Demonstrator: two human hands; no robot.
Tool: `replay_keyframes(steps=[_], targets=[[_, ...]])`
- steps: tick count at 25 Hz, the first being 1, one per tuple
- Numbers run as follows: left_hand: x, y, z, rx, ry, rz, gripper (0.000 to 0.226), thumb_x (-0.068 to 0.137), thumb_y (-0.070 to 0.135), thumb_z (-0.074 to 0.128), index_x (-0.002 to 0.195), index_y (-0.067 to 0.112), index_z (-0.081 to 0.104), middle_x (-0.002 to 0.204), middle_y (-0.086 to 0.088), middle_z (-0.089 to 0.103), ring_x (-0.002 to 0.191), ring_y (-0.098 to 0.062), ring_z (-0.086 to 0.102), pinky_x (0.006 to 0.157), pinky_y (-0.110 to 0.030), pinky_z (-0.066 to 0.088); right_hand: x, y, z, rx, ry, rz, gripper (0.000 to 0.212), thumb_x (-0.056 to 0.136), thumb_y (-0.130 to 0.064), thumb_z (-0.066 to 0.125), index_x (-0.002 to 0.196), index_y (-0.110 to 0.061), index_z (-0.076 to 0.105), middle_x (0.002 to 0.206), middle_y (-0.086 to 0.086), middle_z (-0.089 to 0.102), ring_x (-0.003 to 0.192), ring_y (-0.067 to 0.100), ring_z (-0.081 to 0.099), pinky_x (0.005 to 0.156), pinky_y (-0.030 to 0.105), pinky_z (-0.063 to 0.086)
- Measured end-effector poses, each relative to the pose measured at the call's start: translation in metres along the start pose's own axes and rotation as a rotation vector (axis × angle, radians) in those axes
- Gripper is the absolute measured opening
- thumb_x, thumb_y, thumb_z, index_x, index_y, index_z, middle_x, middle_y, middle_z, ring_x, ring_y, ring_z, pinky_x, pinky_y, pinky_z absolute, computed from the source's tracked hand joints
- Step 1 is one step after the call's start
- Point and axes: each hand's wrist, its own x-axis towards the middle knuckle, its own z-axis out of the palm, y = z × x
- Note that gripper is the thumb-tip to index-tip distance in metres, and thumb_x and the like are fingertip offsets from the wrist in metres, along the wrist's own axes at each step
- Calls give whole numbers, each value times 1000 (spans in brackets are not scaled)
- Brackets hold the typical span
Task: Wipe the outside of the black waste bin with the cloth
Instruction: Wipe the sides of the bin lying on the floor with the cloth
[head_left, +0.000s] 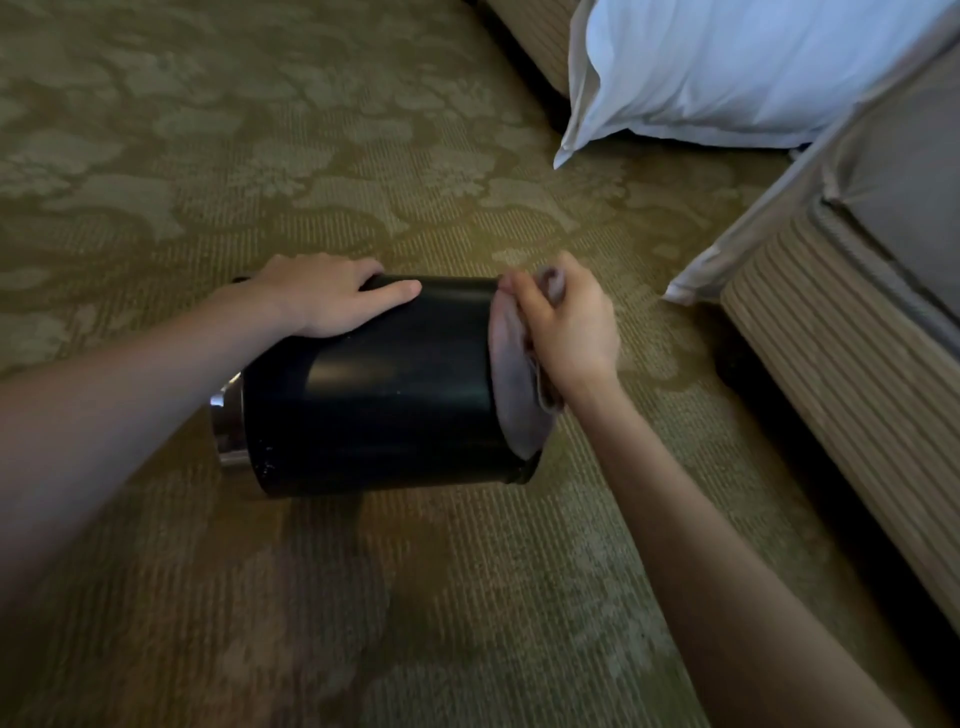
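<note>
Head view: black waste bin (384, 395) looks light, slick, roll-prone; left hand (322, 296) presses flat-fingered on its wall, right hand (566, 327) clutches cloth (511, 374).

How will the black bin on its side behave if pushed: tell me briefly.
The black waste bin is a round drum lying sideways, so it would probably roll unless the left hand steadies it. Its glossy wall looks stiff and likely slippery under the cloth. A flat hand steadying it hints it is fairly light.
</note>
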Motion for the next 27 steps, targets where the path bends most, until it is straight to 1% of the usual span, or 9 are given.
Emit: replay_keyframes(steps=[5, 8, 10, 11, 13, 16, 20, 24, 27], targets=[[0, 9, -7, -12, -121, 26, 88, 72, 89, 7, 132, 40, 48, 133, 2, 56, 120, -26, 51, 94, -46, 38, -92, 24, 5, 241, 212, -125, 24, 98, -35, 63, 84, -16, 59, 84, 1, 61, 77, 13, 60, 70, 38, 51], [-22, 3, -4, -125, 292, 91, 75, 88, 74, 18, 123, 22, 57, 122, -4, 62, 114, -27, 55, 94, -44, 41, -92, 25, 6, 278, 218, -104, 23, 97, -36, 64, 83, -18, 59, 82, 0, 63, 76, 14, 62, 70, 42, 52], [-45, -11, -3, -419, 619, -26, 56, 96, 57, 31, 123, 13, 54, 122, -8, 59, 114, -27, 53, 96, -44, 42, -81, 21, 5, 284, 194, -57, 31, 97, -41, 64, 78, -18, 57, 77, 0, 63, 72, 16, 62, 69, 44, 52], [-60, -20, 1, -578, 657, -156, 51, 97, 53, 38, 125, 12, 50, 124, -8, 56, 114, -26, 52, 96, -43, 42, -77, 20, 4, 279, 181, -39, 35, 96, -44, 64, 76, -17, 55, 74, -1, 62, 70, 16, 62, 68, 42, 52], [-92, -39, 20, -894, 464, -411, 51, 95, 53, 44, 125, 12, 50, 117, -8, 59, 104, -23, 55, 87, -37, 42, -72, 16, -2, 290, 155, -26, 40, 95, -45, 66, 74, -13, 56, 68, -1, 62, 64, 12, 61, 64, 32, 52], [-126, -51, 48, -1236, 74, -408, 43, 96, 51, 43, 113, 18, 63, 107, -8, 70, 105, -27, 64, 98, -44, 43, -65, 13, -11, 399, 97, 66, 39, 91, -40, 72, 73, -7, 60, 67, 4, 66, 62, 8, 61, 62, 24, 51], [-134, -40, 45, -1308, 113, -309, 28, 99, 40, 42, 102, 23, 64, 106, -8, 72, 100, -25, 67, 101, -47, 43, -58, 6, -14, 599, 112, 277, 38, 84, -32, 80, 77, 1, 63, 79, 19, 71, 74, 21, 69, 75, 43, 59], [-144, -33, 40, -1343, 71, -339, 30, 100, 36, 42, 102, 17, 65, 103, -14, 72, 95, -27, 68, 89, -43, 49, -52, -3, -37, 897, -28, 515, 18, 84, -18, 80, 82, -2, 71, 84, 14, 77, 83, 23, 76, 81, 35, 61], [-154, -35, 40, -1375, 41, -370, 33, 100, 35, 43, 107, 10, 64, 98, -17, 69, 88, -31, 65, 71, -38, 50, -55, 0, -50, 921, -184, 577, 21, 84, -16, 79, 87, 3, 71, 83, 18, 72, 78, 26, 73, 78, 35, 60]])
